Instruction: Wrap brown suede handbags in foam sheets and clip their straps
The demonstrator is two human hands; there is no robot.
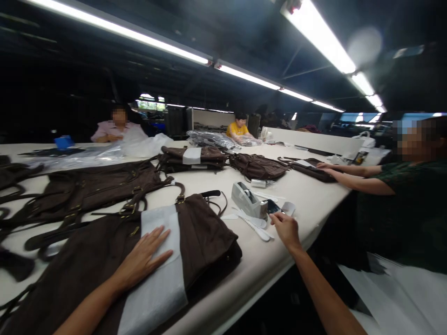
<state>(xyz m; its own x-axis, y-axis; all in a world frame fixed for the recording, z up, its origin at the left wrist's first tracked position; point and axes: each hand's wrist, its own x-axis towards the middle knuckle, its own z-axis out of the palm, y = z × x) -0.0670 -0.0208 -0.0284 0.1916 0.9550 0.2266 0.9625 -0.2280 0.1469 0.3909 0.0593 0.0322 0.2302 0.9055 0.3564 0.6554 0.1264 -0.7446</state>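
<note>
A dark brown handbag (206, 232) lies flat on the table in front of me, with a strip of white foam wrap (157, 284) across its middle. My left hand (148, 253) rests flat on that strip, fingers spread. Off to the right, my right hand (286, 228) is closed in a pinch beside the cutting end of a grey tape dispenser (247, 201). Anything between those fingertips is too small to make out. Just beyond them lies a dark, phone-like object (274, 207). White plastic strips (256, 228) lie beside the dispenser.
More brown bags (98, 184) lie to the left and farther back, one wrapped with a white band (192, 156). At right, a co-worker's hands (326, 168) touch another bag. Two people sit across the table behind clear plastic bags (146, 144). The table edge (307, 242) runs along my right.
</note>
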